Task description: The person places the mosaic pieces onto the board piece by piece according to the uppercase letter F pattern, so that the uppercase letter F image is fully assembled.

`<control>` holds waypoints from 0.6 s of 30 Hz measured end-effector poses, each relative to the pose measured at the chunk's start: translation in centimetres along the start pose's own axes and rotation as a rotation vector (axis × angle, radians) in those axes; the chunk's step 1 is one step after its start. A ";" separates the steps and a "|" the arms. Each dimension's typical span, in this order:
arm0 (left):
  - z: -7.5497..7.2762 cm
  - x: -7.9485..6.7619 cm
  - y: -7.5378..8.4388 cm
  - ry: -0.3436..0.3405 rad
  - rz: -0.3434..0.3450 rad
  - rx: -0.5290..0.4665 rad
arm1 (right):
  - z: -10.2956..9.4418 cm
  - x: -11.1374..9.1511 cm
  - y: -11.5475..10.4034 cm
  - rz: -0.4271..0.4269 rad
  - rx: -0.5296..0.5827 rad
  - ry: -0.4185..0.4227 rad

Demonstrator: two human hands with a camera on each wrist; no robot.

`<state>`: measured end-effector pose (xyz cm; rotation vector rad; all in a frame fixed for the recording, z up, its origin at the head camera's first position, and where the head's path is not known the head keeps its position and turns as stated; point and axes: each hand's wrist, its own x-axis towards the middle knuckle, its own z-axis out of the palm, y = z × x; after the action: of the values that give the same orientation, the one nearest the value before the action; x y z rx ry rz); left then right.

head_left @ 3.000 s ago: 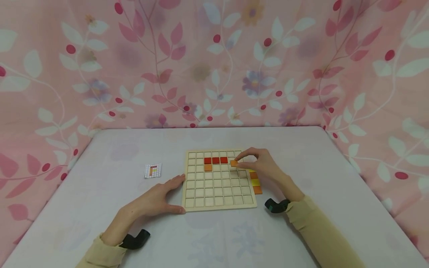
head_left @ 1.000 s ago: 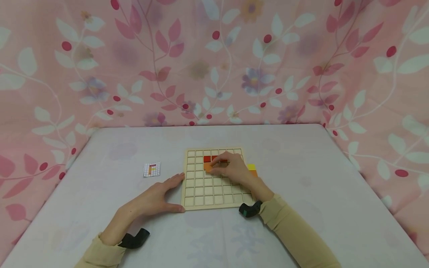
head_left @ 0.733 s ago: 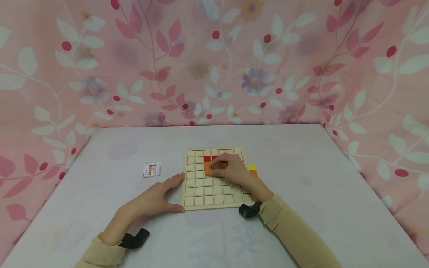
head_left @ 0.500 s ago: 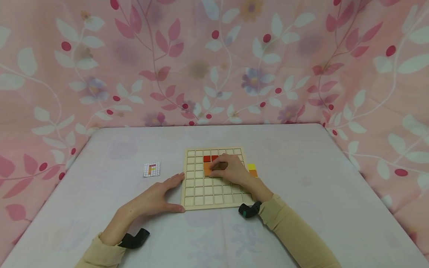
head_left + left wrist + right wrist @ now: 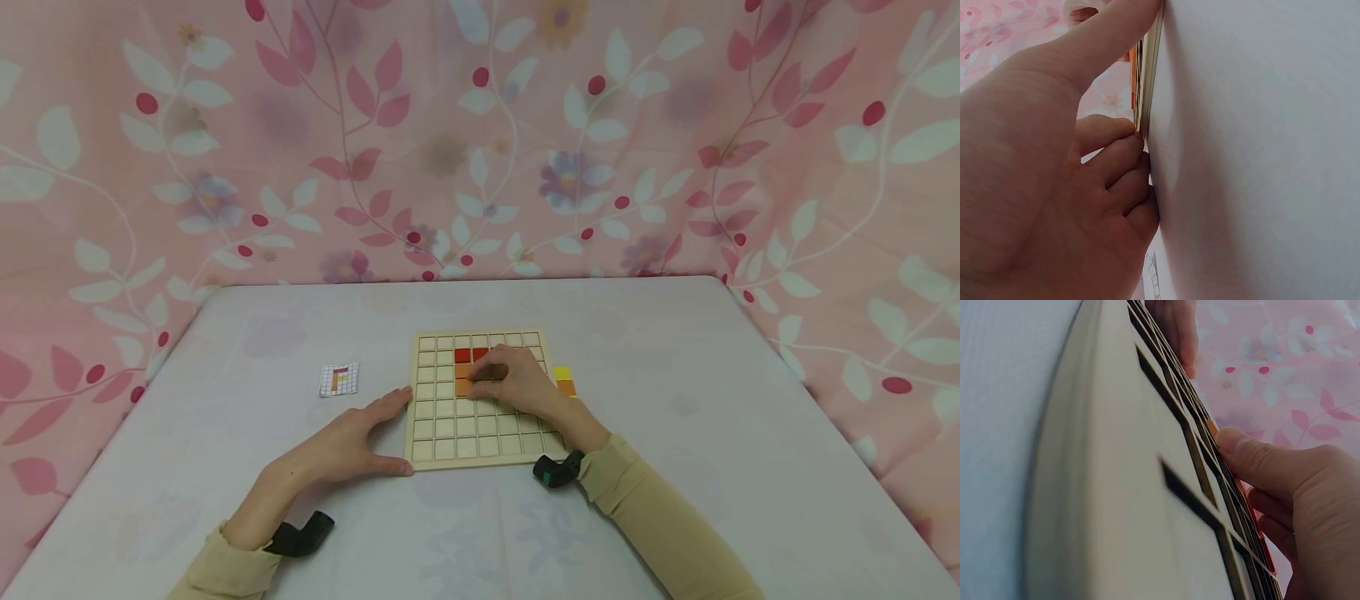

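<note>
A pale wooden grid board lies on the table. My left hand rests against its left side, thumb at the near corner and fingertips farther up the edge. My right hand reaches over the board and pinches an orange tile, which sits in a cell directly below another orange tile. Red tiles run along the row above, partly covered by the right hand. In the right wrist view the thumb presses close to the orange tile.
Left of the board lies a small card printed with a coloured grid pattern. Beside the board's right edge are a yellow tile and an orange one, partly behind the right wrist. A floral curtain hangs behind the table.
My right hand has carried the orange tile leftward across the board and lowered it flat into the cell below the first orange tile. The left hand stays at the board's edge.
</note>
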<state>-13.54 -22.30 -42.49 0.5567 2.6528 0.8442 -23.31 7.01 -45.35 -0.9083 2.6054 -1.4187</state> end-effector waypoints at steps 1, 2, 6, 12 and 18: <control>0.0 0.0 0.0 0.000 0.000 0.000 | 0.0 0.0 0.0 0.003 0.001 0.001; 0.0 0.0 0.0 0.000 -0.001 0.000 | 0.1 0.0 0.0 0.000 0.001 0.003; -0.1 0.0 0.1 -0.001 -0.001 0.000 | 0.1 0.0 0.0 -0.010 -0.005 0.006; 0.0 0.0 0.0 -0.001 0.000 0.003 | 0.0 0.0 -0.2 -0.018 -0.035 -0.003; 0.0 0.0 0.0 0.000 0.011 0.001 | 0.0 -0.1 -0.3 -0.033 -0.064 -0.013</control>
<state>-13.55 -22.32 -42.44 0.5720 2.6529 0.8457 -23.14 6.97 -45.12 -0.9684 2.6530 -1.3388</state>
